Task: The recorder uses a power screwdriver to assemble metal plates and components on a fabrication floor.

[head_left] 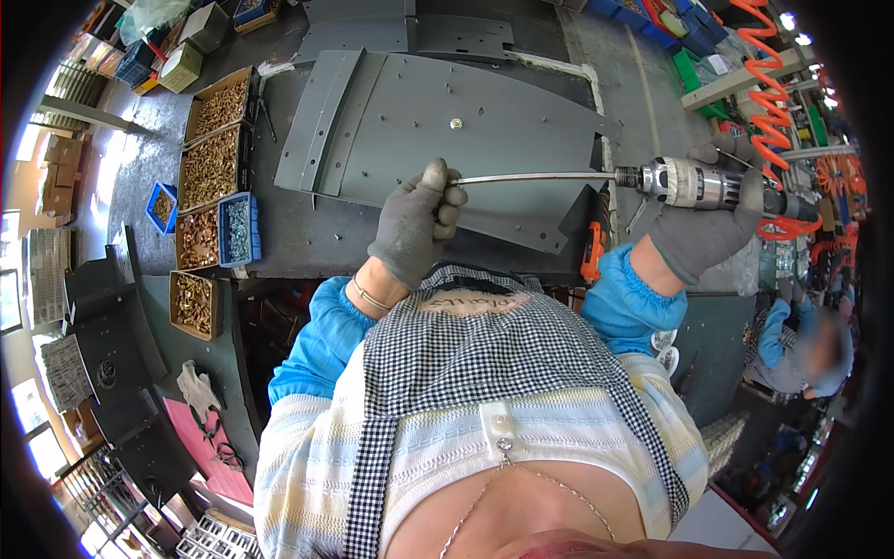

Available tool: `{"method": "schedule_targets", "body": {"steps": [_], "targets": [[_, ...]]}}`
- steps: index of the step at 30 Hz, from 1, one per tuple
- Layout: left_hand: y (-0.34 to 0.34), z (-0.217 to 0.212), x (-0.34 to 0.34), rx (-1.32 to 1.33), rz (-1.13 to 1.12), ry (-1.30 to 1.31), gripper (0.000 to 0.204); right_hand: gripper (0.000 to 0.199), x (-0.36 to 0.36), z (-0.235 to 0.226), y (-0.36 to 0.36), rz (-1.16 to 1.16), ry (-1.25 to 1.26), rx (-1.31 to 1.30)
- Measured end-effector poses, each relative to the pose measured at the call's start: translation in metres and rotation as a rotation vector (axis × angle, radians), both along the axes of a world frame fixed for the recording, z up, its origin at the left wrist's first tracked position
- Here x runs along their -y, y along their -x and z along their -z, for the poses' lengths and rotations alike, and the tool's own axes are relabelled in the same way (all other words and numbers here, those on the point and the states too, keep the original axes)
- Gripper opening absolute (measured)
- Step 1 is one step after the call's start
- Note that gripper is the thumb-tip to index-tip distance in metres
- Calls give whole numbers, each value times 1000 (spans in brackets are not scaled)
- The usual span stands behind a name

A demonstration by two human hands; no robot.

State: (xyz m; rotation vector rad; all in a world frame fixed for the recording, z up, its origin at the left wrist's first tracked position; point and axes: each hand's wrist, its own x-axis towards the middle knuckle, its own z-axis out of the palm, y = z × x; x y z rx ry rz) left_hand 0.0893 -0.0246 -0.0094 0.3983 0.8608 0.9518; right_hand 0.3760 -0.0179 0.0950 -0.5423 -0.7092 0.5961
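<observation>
My right hand [712,228], gloved in grey, is closed around a silver air tool [687,182] held level over the bench. A long thin metal shaft [545,176] runs leftward from the tool's nose. At its far end my left hand [417,224], also gloved, pinches the tip between thumb and fingers; whether a small part sits there is hidden. Beneath lies a grey sheet metal panel [503,112] with several upright studs and a folded ridge on its left. One brassy nut [456,123] stands on the panel near its middle.
Left of the panel stand trays of copper-coloured fasteners [209,168] and a blue bin of silvery ones [239,229]. An orange-and-black hand tool [594,247] rests at the bench's front edge. A coiled orange air hose [768,93] hangs at right. Another person [801,345] sits at far right.
</observation>
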Motion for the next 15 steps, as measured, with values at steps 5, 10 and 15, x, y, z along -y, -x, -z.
{"method": "schedule_targets", "body": {"steps": [5, 10, 15], "targets": [[4, 5, 2, 139, -45, 64, 44, 38, -3, 3, 8, 39, 39, 1], [13, 7, 5, -655, -105, -583, 52, 39, -9, -5, 0, 86, -20, 50], [17, 9, 12, -1557, 187, -1071, 70, 35, -18, -21, 0, 268, -88, 87]]}}
